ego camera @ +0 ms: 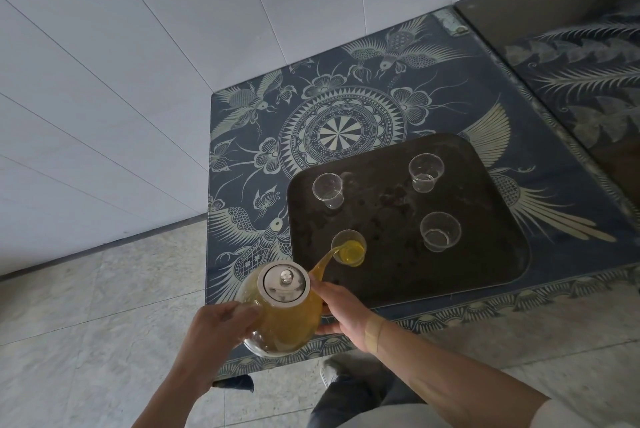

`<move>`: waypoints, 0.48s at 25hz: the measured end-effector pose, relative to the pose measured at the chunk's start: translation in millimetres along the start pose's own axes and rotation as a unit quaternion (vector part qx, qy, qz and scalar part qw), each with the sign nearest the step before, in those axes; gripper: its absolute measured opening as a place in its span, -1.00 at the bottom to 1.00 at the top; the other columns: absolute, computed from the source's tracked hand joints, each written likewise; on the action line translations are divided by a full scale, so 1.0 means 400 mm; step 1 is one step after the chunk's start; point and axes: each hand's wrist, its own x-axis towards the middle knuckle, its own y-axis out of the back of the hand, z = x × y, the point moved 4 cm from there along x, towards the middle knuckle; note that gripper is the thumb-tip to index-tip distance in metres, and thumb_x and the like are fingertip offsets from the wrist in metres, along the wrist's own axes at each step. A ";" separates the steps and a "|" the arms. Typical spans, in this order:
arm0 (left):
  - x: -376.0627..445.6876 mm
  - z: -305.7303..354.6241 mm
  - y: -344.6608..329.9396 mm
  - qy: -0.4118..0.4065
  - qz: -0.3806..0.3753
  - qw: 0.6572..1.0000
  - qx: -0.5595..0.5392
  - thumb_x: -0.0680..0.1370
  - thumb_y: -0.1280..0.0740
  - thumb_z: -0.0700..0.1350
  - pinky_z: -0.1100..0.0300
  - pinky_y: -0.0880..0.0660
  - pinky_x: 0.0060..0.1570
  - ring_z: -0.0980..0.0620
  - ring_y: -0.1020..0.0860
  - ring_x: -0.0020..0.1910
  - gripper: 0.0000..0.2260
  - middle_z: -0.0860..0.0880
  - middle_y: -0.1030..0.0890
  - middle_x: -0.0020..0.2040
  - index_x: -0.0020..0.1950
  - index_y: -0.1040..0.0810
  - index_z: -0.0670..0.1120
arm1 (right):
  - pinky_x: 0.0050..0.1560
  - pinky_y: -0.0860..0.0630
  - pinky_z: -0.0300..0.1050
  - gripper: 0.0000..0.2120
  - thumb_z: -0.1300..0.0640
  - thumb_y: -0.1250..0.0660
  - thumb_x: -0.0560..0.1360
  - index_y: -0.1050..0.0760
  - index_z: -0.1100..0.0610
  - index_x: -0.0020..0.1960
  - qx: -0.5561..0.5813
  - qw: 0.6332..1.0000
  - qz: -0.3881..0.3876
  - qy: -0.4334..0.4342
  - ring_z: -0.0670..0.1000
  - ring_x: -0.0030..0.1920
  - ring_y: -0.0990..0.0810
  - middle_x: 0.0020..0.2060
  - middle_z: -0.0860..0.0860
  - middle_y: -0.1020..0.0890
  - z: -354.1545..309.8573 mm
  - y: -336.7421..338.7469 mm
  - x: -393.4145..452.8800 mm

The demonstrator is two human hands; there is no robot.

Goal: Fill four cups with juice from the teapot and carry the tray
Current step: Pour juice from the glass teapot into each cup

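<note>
glass teapot (pixel 282 315), steel-lidded and full of yellow juice, is tilted between both hands, its spout over the nearest cup (pixel 349 247), which is part-filled with yellow. three clear cups (pixel 328 190) (pixel 425 172) (pixel 440 231) stand empty farther beyond the hands on the dark tray (pixel 485 275).

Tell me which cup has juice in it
The near-left cup, nearest the teapot, under its spout. It holds yellow juice; the other three cups look empty.
</note>
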 end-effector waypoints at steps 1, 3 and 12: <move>-0.001 0.001 0.001 0.002 -0.001 1.000 -0.004 0.51 -0.44 -0.14 0.09 -0.43 -0.17 0.02 -0.43 -0.36 -0.65 -0.02 -0.47 -0.47 -0.48 -0.54 -0.13 | 0.03 -0.63 -0.01 -0.43 -0.34 -0.22 0.56 -0.53 0.06 0.33 0.000 1.000 0.001 -0.001 0.05 0.21 -0.61 0.19 0.05 -0.67 0.000 -0.002 -0.002; -0.002 0.001 0.002 0.000 -0.001 1.000 -0.008 0.51 -0.45 -0.14 0.12 -0.43 -0.19 0.04 -0.43 -0.38 -0.63 -0.01 -0.46 -0.48 -0.49 -0.52 -0.13 | 0.03 -0.64 -0.02 -0.44 -0.33 -0.22 0.56 -0.53 0.07 0.33 -0.001 1.000 0.002 -0.001 0.04 0.21 -0.61 0.19 0.05 -0.67 -0.001 -0.003 -0.007; 0.006 0.000 0.001 0.001 -0.019 1.000 -0.006 0.44 -0.46 0.02 0.09 -0.43 -0.16 0.04 -0.43 -0.36 -0.64 -0.04 -0.48 -0.44 -0.43 -0.53 -0.20 | 0.09 -0.62 0.02 -0.45 -0.33 -0.22 0.56 -0.54 0.06 0.32 -0.008 1.000 0.003 -0.002 0.05 0.21 -0.62 0.19 0.04 -0.68 -0.011 0.000 -0.013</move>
